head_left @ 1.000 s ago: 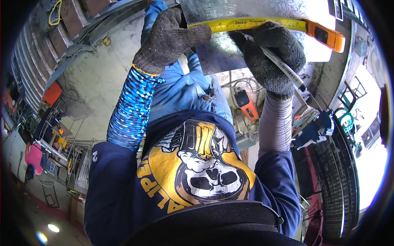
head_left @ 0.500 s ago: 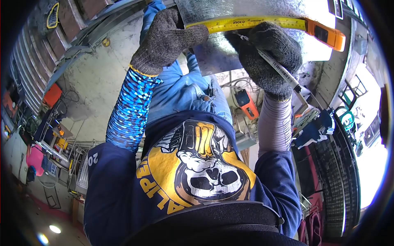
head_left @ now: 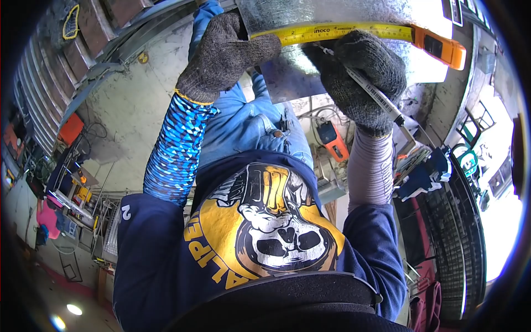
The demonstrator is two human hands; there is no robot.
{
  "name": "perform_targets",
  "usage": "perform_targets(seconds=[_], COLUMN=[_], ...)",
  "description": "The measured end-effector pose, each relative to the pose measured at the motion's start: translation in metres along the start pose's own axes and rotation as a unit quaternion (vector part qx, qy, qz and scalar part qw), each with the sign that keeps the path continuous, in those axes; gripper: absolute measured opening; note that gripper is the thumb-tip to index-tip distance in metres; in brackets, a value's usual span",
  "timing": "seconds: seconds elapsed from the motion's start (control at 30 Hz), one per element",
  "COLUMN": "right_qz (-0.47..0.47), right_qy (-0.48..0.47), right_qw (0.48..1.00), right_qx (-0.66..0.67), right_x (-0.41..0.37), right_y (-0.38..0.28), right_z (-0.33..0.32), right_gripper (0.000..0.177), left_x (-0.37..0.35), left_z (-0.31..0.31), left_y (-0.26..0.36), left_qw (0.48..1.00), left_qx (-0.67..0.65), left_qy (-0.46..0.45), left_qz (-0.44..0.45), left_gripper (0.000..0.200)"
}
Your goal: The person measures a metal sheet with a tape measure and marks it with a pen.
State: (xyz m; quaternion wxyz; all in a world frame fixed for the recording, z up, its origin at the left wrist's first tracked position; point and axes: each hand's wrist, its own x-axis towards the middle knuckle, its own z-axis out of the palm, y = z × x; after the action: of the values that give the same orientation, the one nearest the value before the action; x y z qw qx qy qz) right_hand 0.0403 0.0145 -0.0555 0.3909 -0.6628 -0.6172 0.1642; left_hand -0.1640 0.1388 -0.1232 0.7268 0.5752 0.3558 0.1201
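Observation:
A shiny metal sheet [head_left: 296, 80] lies at the top of the head view, crossed by the yellow blade of a tape measure [head_left: 354, 30]. The tape's orange case [head_left: 440, 47] rests at the sheet's right side. My left hand [head_left: 224, 58], in a dark grey knit glove, is closed at the sheet's left edge, its thumb pressing the blade's end down. In my gloved right hand [head_left: 362, 77] is a slim white pen [head_left: 373, 91], its tip close to the sheet just below the blade. The curled fingers lie against the blade's lower edge.
An orange and black tool [head_left: 333, 141] lies on the floor below the sheet, near loose cables. Long ribbed metal pieces [head_left: 41, 99] stand at the left. Farther left, a person in pink [head_left: 48, 218] is beside cluttered racks. A dark slatted panel [head_left: 456, 243] stands at the right.
My right hand and the pen have shifted very slightly to the left. The left hand, the tape measure and the sheet stay in place.

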Motion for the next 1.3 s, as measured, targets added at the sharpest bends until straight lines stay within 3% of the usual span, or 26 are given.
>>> perform_targets(seconds=[0.1,0.2,0.3,0.4,0.47,0.57,0.63,0.7,0.8,0.87,0.93,1.0,1.13,1.2,1.23,1.27,1.3], right_qz=[-0.062,-0.061,-0.069,-0.078,-0.076,-0.080,-0.085,-0.005,-0.086,-0.070,-0.056,-0.001,0.008,0.028,0.044,0.001,-0.027], right_qy=[0.026,0.030,0.026,0.027,0.028,0.028,0.026,0.009,0.029,0.040,0.053,0.082,0.145,0.223,0.244,0.316,0.296], right_qw=[0.997,0.997,0.993,0.993,0.994,0.996,0.996,1.000,0.996,0.996,0.995,0.976,0.986,0.970,0.954,0.881,0.949], right_qx=[0.038,0.042,0.091,0.085,0.071,0.038,0.018,0.009,0.020,0.042,0.065,0.199,0.080,0.092,0.167,0.353,0.108], right_x=[0.001,0.001,-0.002,0.000,-0.009,-0.009,-0.004,-0.001,-0.005,-0.009,-0.011,-0.011,-0.004,-0.007,-0.005,-0.001,0.004], right_y=[0.013,0.012,0.019,0.019,0.028,0.027,0.017,0.003,0.024,0.025,0.028,0.031,0.009,0.014,0.009,0.010,0.011], right_z=[0.005,0.005,0.005,0.005,0.006,0.005,0.003,0.002,0.005,0.006,0.007,0.006,-0.025,-0.039,-0.048,-0.046,-0.064], right_gripper=[0.031,0.030,0.030,0.030,0.030,0.031,0.031,0.032,0.030,0.029,0.028,0.025,0.018,0.014,0.014,0.012,0.015], left_x=[0.001,0.000,0.000,0.000,0.000,-0.001,-0.001,-0.001,-0.001,0.000,0.002,0.004,0.002,0.006,0.007,0.007,0.007], left_z=[0.000,0.001,0.000,-0.003,-0.004,0.001,0.000,-0.001,-0.001,0.001,0.004,0.003,-0.005,-0.004,0.001,0.003,0.000], left_y=[0.001,0.001,-0.004,-0.002,0.007,0.002,0.000,0.000,0.001,0.005,-0.004,-0.006,0.004,0.002,-0.002,-0.004,-0.001], left_qw=[1.000,1.000,0.995,0.999,0.995,1.000,1.000,1.000,1.000,0.999,1.000,0.998,0.993,0.990,0.988,0.983,0.986], left_qx=[0.000,-0.004,-0.094,-0.047,0.101,0.001,0.004,0.006,-0.016,0.047,0.006,-0.032,-0.096,-0.104,-0.138,-0.172,-0.153], left_qy=[-0.026,-0.022,-0.012,-0.010,-0.012,0.007,0.002,-0.003,-0.002,-0.009,-0.001,0.005,-0.067,-0.092,-0.073,-0.054,-0.068], left_qz=[-0.007,-0.010,-0.021,-0.022,-0.016,-0.023,-0.017,-0.012,-0.020,0.014,0.029,0.046,-0.004,-0.002,0.015,0.031,0.004], left_gripper=[0.039,0.038,0.037,0.034,0.033,0.033,0.033,0.033,0.033,0.033,0.033,0.033,0.037,0.041,0.041,0.041,0.042])
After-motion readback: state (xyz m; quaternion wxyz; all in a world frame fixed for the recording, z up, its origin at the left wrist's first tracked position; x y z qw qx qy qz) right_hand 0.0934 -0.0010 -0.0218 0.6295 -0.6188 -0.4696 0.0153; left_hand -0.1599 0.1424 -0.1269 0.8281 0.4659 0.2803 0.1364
